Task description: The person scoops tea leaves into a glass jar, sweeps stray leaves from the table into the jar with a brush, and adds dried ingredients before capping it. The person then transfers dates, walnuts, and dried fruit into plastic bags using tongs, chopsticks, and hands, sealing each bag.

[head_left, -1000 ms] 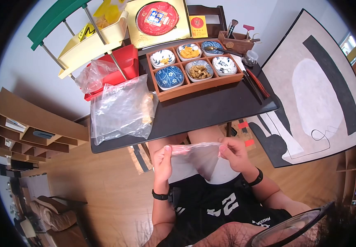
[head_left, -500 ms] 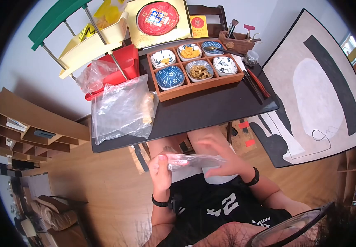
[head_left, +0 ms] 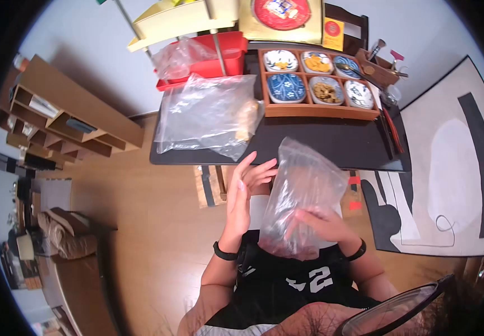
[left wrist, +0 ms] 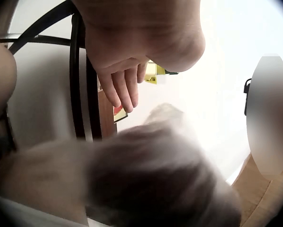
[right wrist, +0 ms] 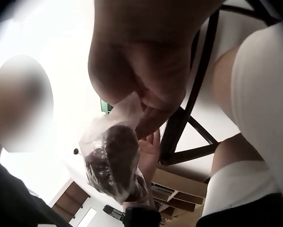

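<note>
A clear plastic bag with dark reddish-brown pieces in its lower end hangs over the lap in the head view. My right hand grips the bag partway down its side. In the right wrist view the bag's filled end bulges below the fingers. Just left of the bag, my left hand is raised with its fingers extended and holds nothing. The left wrist view shows the left hand with straight fingers, and the blurred bag passes close in front of it.
On the dark table lies another clear bag with something pale yellow inside. Behind it stand a wooden compartment tray of patterned dishes and a red bin. Dark tongs lie at right. A large picture leans beside the table.
The left hand has let go of the bag and opened. The right hand now holds the bag, swung with its filled end toward the body. The head view has turned, shifting the table up and right.
</note>
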The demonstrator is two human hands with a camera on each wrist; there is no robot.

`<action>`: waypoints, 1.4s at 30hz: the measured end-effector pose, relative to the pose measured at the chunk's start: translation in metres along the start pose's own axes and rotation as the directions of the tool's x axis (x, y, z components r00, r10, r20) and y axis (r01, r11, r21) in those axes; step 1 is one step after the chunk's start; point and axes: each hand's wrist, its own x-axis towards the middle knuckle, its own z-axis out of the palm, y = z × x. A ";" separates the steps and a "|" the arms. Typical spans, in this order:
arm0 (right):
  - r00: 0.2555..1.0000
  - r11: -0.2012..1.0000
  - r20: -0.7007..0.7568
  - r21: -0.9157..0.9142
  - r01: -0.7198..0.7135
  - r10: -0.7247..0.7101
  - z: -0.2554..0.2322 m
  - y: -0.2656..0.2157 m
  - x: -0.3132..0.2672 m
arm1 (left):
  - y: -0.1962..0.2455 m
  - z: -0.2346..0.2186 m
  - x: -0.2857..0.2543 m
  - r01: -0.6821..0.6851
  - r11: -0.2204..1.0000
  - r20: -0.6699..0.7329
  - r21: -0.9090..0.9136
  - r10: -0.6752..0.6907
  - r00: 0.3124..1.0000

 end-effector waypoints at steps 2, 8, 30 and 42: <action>0.998 0.996 -0.038 0.063 -0.055 0.058 -0.004 -0.014 0.007 | -0.003 -0.008 -0.003 -0.008 1.000 -0.011 -0.012 0.008 1.000; 0.996 0.971 -0.088 0.239 0.016 0.005 -0.006 -0.053 0.060 | -0.005 -0.018 -0.019 0.035 0.999 -0.019 0.005 -0.034 0.999; 0.943 0.951 -0.206 0.114 0.288 -0.261 -0.021 -0.010 0.034 | 0.037 -0.088 0.069 -0.178 0.921 -0.417 -0.348 0.019 0.909; 0.917 0.966 -0.374 0.153 0.207 -0.137 -0.038 0.029 -0.013 | 0.039 -0.073 0.082 -0.271 0.814 -0.510 -0.514 -0.037 0.859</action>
